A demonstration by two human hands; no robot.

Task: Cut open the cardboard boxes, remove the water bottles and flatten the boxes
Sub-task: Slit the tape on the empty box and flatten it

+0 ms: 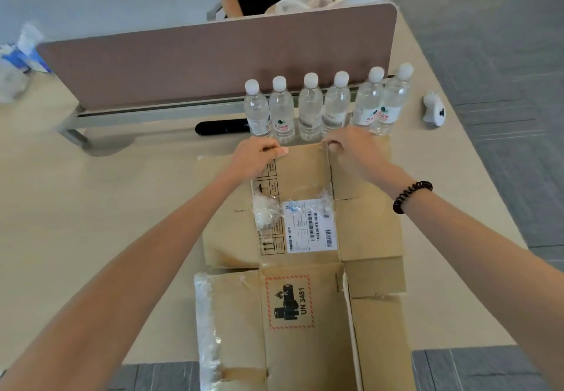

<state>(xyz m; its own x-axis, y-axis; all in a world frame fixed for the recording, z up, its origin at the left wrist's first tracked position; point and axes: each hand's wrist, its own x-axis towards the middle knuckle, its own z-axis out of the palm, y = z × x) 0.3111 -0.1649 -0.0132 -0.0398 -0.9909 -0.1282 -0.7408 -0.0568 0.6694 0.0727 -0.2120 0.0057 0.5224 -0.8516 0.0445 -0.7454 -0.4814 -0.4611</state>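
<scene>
- Desk [91,207]: pale top; blurred plastic-wrapped pack [18,54] far off at 10 o'clock, not part of the job
- Left hand [258,157]: at 12 o'clock of the box, fingers & thumb pinching the far edge of the cardboard
- Cardboard box [366,231]: opened out, lying along the desk centre from 12 to 6 o'clock, near end past the desk edge; shipping label [311,225] mid-panel, UN 3481 sticker [290,300] toward 6 o'clock, scraps of clear tape on it; near end looks not fully flat yet
- Water bottles [311,106]: six, upright, caps on, in a row just beyond the box at 12–1 o'clock, by the foot of the divider [213,60]
- Right hand [351,143]: at 1 o'clock of the box, fingers curled round the far edge next to a crease; dark bead bracelet [410,195] on the wrist
- White gadget [435,109]: at 2 o'clock, well apart from everything
- Step, as I read it: bottles are out, so flattening is under way
- Next prob. needs both hands to fold or press that far panel along its crease w/o knocking the bottles right behind it; leftover tape may resist
</scene>
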